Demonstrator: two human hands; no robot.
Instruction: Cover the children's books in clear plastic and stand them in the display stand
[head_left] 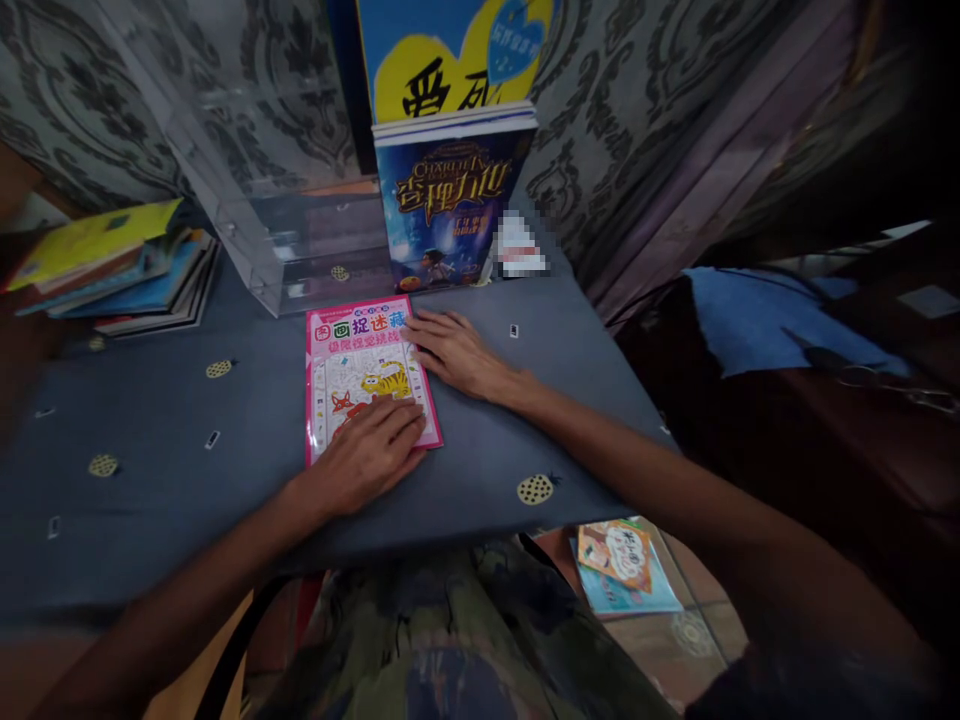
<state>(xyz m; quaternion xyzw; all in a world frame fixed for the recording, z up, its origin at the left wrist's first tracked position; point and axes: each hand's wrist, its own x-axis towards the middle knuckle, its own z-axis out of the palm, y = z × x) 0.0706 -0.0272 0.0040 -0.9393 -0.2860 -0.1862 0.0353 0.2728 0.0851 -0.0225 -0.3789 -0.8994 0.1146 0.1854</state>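
Note:
A thin pink children's book point(358, 352) with a tiger and a fox on its cover lies flat on the blue-grey tablecloth point(187, 440). My left hand point(369, 452) rests palm down on its lower half, fingers stretched flat. Against the book's right edge near the top lies my right hand point(454, 350), open, with fingertips touching the cover. Neither hand grips anything.
A dark blue book point(442, 205) stands upright against the wall behind, with a yellow-and-blue one point(450, 55) above it. A clear plastic box point(300, 230) sits to the left, a book stack point(120, 270) at far left. More books point(626, 570) lie on the floor below the table edge.

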